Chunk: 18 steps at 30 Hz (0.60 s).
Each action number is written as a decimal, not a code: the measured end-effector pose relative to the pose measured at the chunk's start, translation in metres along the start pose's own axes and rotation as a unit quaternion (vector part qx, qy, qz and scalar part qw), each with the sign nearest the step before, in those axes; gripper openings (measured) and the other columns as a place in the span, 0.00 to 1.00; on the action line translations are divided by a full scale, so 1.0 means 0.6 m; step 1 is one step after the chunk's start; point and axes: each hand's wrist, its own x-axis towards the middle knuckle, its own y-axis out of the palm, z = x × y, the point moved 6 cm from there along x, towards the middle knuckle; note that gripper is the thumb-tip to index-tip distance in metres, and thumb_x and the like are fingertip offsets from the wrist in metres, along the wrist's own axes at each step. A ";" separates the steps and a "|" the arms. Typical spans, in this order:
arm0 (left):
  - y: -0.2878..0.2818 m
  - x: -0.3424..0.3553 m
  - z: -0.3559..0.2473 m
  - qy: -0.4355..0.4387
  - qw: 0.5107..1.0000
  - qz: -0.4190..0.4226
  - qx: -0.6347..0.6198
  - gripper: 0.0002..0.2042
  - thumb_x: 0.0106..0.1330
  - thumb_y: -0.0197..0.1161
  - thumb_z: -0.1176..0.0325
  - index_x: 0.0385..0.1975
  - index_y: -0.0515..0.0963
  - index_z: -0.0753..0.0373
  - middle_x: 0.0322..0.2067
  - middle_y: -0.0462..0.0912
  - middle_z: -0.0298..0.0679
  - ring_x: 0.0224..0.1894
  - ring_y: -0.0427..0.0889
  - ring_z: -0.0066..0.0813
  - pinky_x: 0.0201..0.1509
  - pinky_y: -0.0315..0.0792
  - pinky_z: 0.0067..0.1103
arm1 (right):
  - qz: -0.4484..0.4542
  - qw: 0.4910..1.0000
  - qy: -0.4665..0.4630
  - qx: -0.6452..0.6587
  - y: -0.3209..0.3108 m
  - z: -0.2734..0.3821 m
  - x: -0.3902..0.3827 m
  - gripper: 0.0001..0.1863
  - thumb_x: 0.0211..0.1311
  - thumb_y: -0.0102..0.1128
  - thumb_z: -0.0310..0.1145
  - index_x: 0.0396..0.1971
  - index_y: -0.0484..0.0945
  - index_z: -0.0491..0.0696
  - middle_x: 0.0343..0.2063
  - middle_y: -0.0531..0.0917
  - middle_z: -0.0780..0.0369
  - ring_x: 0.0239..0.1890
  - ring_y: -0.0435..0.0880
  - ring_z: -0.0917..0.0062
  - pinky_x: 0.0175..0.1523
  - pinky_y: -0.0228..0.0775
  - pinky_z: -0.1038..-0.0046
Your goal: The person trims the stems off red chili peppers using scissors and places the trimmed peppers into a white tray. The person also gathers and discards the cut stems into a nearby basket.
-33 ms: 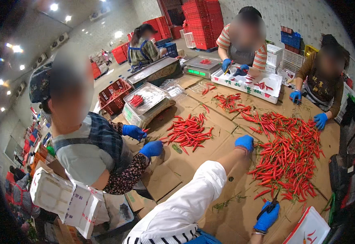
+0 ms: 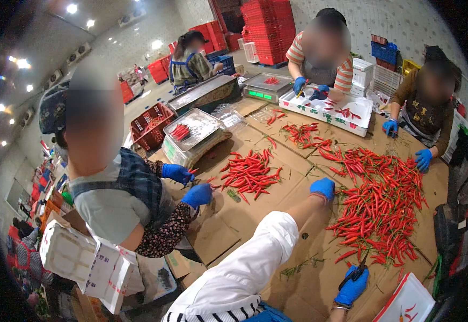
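My left hand (image 2: 322, 189), in a blue glove, reaches across the table beside the left edge of a big heap of red chili peppers (image 2: 373, 198) with green stems. Its fingers look curled together; whatever they may hold is hidden. Lower right, my right hand (image 2: 352, 290), also gloved in blue, grips black-handled scissors (image 2: 356, 272), whose blades point at the heap's near edge. A smaller chili pile (image 2: 251, 174) lies to the left, in front of a co-worker whose gloved hand (image 2: 197, 196) holds a chili.
Brown cardboard (image 2: 298, 268) covers the table, with stem scraps (image 2: 301, 266) near me. At lower right sits a white tray with a red rim (image 2: 406, 300). Scales (image 2: 191, 137) stand at far left. Across the table a co-worker works over a white foam box (image 2: 325, 115); another person sits at right.
The left co-worker's nearer hand has shifted slightly, and a chili now shows at its fingertips. My own hands look unchanged.
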 end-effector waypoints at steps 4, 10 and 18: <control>-0.022 -0.021 0.026 0.035 0.993 -0.087 -0.069 0.11 0.59 0.57 0.59 0.30 0.79 0.60 0.33 0.79 0.47 0.34 0.79 0.48 0.36 0.73 0.34 | -0.018 0.998 -0.038 0.051 0.015 -0.017 -0.001 0.12 0.55 0.59 0.29 0.36 0.71 0.40 0.23 0.74 0.63 0.24 0.69 0.80 0.31 0.66 0.76; -0.055 -0.093 0.021 0.012 0.929 -0.142 -0.342 0.14 0.61 0.55 0.58 0.40 0.75 0.60 0.36 0.80 0.41 0.37 0.79 0.40 0.41 0.72 0.30 | 0.005 0.999 0.004 0.047 -0.011 0.011 -0.006 0.10 0.56 0.58 0.27 0.35 0.70 0.40 0.23 0.72 0.65 0.25 0.68 0.82 0.30 0.65 0.78; -0.026 -0.225 -0.088 0.037 0.633 0.155 -0.757 0.15 0.63 0.52 0.63 0.46 0.75 0.62 0.28 0.76 0.28 0.16 0.55 0.12 0.19 0.50 0.11 | 0.053 0.998 -0.032 0.017 0.004 0.047 0.005 0.16 0.49 0.67 0.36 0.29 0.69 0.45 0.16 0.69 0.65 0.19 0.67 0.76 0.26 0.63 0.71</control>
